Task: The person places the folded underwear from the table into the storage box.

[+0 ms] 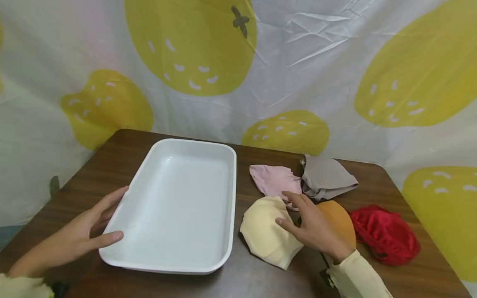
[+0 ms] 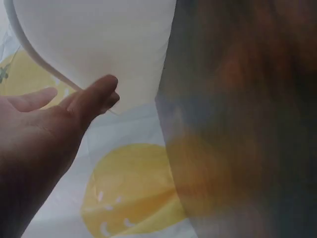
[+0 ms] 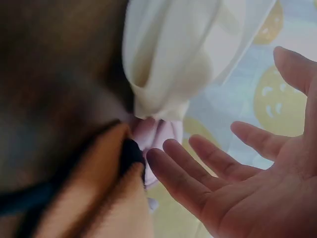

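Tray point(image 1: 179, 207): left of centre | left hand point(image 1: 80, 232): thumb and fingers apart, at rim, presumably steadying | right hand point(image 1: 314, 225): fingers spread, holding nothing, near cream cloth point(image 1: 266, 234) | pink cloth point(image 1: 275, 180), grey cloth point(image 1: 328, 178), red cloth point(image 1: 387, 236): right, likely for reach

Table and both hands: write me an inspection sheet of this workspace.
Surface: brown wood-grain table.
Job's things: white tray; to its right, cream cloth, pink cloth, grey cloth, orange cloth, red cloth.
Clutter: nothing seen.
Hands: left hand touches the tray's side; right hand is outstretched over the cloths, holding nothing.
Cables: small dark object beside the right cuff; cannot tell whether a cable.
Surroundings: white sheet with yellow prints.
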The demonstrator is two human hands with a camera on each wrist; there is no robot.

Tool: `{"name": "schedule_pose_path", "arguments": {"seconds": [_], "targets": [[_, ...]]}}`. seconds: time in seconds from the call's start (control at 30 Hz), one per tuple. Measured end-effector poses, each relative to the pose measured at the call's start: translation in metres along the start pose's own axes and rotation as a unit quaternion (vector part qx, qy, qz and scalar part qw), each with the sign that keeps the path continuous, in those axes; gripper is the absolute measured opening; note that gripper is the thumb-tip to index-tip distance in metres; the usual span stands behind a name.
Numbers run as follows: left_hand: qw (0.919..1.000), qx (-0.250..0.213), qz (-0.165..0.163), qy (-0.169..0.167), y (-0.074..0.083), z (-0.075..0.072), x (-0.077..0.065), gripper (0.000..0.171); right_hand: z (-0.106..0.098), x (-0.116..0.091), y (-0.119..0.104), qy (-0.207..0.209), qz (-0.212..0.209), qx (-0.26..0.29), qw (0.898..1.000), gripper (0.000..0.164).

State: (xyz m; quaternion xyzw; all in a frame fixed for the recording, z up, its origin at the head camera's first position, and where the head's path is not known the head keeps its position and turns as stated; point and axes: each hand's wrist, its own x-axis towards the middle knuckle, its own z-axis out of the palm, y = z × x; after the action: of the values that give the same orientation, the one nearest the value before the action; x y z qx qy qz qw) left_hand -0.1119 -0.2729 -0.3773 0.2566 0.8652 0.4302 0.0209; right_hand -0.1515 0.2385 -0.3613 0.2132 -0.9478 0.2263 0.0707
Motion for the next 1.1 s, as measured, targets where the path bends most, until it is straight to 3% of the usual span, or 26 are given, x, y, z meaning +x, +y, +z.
{"name": "schedule_pose_path", "arguments": {"seconds": [0.17,0.47,0.67,0.77,0.97,1.1], "targets": [[0.9994,-0.033,0.001,-0.009,-0.003,0.006,-0.006,0.106,0.009,-0.003,0.000,-0.012,0.001,0.006,1.000,0.068],[0.9987,-0.034,-0.037,-0.002,-0.017,0.012,-0.011,0.124,0.021,-0.004,-0.001,-0.042,0.029,-0.011,0.999,0.078],[0.9962,0.050,-0.071,0.003,-0.018,0.011,-0.011,0.119,0.023,0.000,-0.002,-0.045,0.059,-0.012,0.997,0.085],[0.9941,0.080,-0.072,0.008,-0.019,0.011,-0.012,0.116,0.023,0.004,-0.001,-0.035,0.065,-0.001,0.997,0.085],[0.9930,0.088,-0.080,0.007,-0.023,0.013,-0.013,0.115,0.022,0.011,0.000,-0.033,0.098,0.052,0.993,0.080],[0.9934,0.086,-0.076,0.007,-0.023,0.012,-0.013,0.117,0.019,0.016,0.001,-0.058,0.141,0.134,0.979,0.075]]}}
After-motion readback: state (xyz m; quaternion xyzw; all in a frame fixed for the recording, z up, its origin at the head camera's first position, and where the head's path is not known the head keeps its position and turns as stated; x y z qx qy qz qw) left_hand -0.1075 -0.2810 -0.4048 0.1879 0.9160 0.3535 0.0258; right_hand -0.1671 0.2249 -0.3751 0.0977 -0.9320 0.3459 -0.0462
